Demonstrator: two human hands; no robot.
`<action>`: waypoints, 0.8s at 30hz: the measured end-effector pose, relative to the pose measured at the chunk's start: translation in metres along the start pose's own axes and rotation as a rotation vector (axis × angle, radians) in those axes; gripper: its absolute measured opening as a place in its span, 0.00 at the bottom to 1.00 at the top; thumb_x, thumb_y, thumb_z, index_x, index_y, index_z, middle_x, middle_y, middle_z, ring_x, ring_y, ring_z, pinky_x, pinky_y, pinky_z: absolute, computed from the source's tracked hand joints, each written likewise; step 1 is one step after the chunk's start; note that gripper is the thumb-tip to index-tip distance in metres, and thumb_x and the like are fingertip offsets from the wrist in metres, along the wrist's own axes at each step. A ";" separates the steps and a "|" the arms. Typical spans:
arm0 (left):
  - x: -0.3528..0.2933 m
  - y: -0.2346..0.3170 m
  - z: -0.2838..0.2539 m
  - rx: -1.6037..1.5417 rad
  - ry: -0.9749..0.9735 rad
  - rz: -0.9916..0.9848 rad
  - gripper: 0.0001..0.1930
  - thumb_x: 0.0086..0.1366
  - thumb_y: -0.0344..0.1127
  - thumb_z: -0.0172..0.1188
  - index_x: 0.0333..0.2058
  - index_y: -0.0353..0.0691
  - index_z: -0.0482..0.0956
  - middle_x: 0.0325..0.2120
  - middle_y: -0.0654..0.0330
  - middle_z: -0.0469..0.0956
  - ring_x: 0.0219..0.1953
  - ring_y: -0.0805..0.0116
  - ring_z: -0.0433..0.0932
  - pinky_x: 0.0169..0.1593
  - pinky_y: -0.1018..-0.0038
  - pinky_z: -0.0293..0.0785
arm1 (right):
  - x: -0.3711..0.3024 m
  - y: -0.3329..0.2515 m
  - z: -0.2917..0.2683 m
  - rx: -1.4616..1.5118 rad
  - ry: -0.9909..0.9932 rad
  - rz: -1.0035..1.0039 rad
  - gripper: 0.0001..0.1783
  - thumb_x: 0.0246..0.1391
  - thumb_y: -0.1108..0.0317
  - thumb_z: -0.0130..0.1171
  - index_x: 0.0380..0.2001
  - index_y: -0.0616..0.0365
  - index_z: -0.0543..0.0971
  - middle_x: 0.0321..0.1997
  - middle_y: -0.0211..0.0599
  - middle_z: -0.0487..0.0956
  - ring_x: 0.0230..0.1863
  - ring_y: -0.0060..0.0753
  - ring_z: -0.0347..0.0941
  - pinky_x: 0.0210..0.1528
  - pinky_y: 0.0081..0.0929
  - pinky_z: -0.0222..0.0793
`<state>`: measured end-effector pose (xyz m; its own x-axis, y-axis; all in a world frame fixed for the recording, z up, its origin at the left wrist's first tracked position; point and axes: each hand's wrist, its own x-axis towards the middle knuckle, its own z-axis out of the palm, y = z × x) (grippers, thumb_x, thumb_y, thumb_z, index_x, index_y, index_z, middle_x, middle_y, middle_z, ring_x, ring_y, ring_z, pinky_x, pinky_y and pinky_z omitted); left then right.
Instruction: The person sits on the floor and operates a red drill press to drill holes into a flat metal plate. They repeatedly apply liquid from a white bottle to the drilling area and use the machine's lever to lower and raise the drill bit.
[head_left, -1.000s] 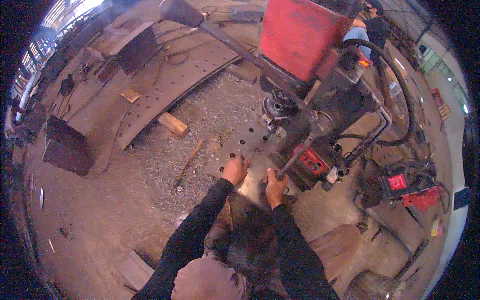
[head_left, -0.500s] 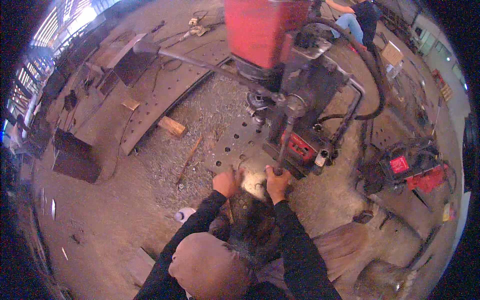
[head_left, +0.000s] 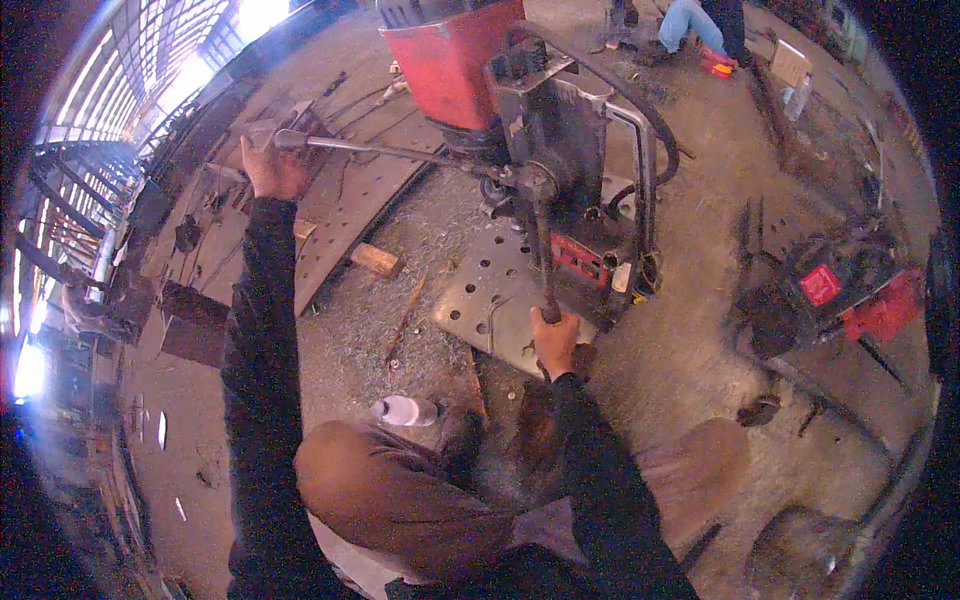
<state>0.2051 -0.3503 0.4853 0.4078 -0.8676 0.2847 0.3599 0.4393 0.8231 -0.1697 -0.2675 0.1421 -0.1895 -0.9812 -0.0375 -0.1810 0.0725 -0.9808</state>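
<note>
A magnetic drill with a red motor (head_left: 440, 70) stands over a steel plate (head_left: 505, 345) with drilled holes. Long metal spokes branch from its feed hub. My right hand (head_left: 556, 340) is closed round the lower end of the near feed handle (head_left: 543, 260), just above the plate. Out to the far left, my left hand (head_left: 272, 170) is raised with its fingers stretched, beside the knobbed tip of another spoke (head_left: 370, 147). Whether the palm touches that knob is hard to tell. Below the hub, the drill's tip is partly hidden.
Metal shavings cover the ground left of the plate, near a wood block (head_left: 378, 260) and a white bottle (head_left: 405, 410). A long perforated plate (head_left: 345, 225) lies beyond. At right sits a black-and-red machine (head_left: 820, 285). Another person (head_left: 690, 30) is at the far right.
My left hand has left the steel plate and swung up and far left to the spoke's tip. My right hand stays at the near feed handle. The view has shifted.
</note>
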 end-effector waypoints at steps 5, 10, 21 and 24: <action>-0.007 -0.007 0.069 0.085 0.152 0.031 0.44 0.64 0.71 0.30 0.57 0.32 0.65 0.52 0.44 0.71 0.52 0.47 0.70 0.57 0.49 0.63 | 0.007 -0.010 -0.023 -0.048 -0.006 -0.110 0.16 0.47 0.61 0.66 0.28 0.66 0.77 0.27 0.42 0.78 0.29 0.38 0.73 0.36 0.40 0.66; -0.005 -0.011 0.049 -0.087 0.032 0.083 0.44 0.62 0.73 0.32 0.50 0.32 0.70 0.38 0.48 0.72 0.39 0.53 0.69 0.50 0.55 0.66 | 0.005 0.001 -0.009 0.041 0.078 -0.082 0.15 0.47 0.63 0.66 0.27 0.66 0.78 0.25 0.39 0.78 0.28 0.37 0.73 0.36 0.38 0.68; -0.027 0.012 0.101 -0.317 -0.331 0.020 0.29 0.64 0.64 0.44 0.15 0.46 0.60 0.10 0.68 0.54 0.13 0.75 0.52 0.25 0.76 0.53 | -0.008 0.045 -0.009 -0.162 0.126 -0.176 0.25 0.53 0.55 0.66 0.43 0.65 0.72 0.37 0.40 0.77 0.36 0.34 0.72 0.42 0.31 0.68; -0.018 0.027 0.107 -0.337 -0.784 0.110 0.26 0.62 0.60 0.48 0.14 0.47 0.62 0.11 0.68 0.59 0.13 0.75 0.55 0.27 0.74 0.58 | -0.068 0.053 0.002 -0.322 0.257 -0.069 0.26 0.54 0.54 0.65 0.46 0.63 0.71 0.37 0.42 0.77 0.39 0.37 0.73 0.43 0.33 0.68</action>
<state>0.1174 -0.3477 0.5552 -0.1975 -0.6723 0.7134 0.6329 0.4683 0.6166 -0.1649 -0.1972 0.0924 -0.3938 -0.9119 0.1155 -0.4868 0.1004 -0.8677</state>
